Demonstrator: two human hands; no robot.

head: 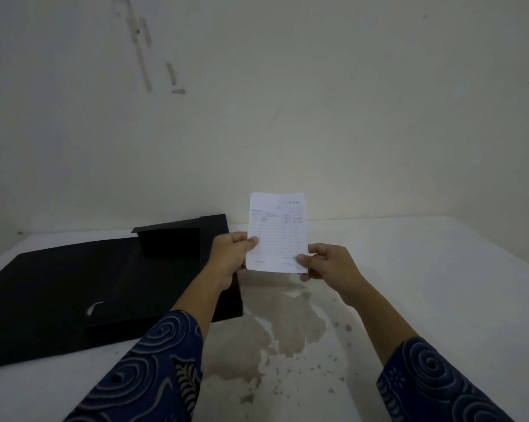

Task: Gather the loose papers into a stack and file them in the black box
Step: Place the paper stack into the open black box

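Observation:
A small stack of white printed papers (277, 229) is held upright above the table, a little right of centre. My left hand (229, 258) pinches its lower left edge. My right hand (327, 263) pinches its lower right corner. The black box (83, 284) lies opened out flat on the left half of the table, one flap standing up at its far side. My left forearm crosses over the box's right edge. How many sheets the stack holds cannot be told.
The white table (424, 284) has a brownish stain (287, 324) and specks in front of me. A pale, marked wall (257, 102) rises directly behind the table's far edge.

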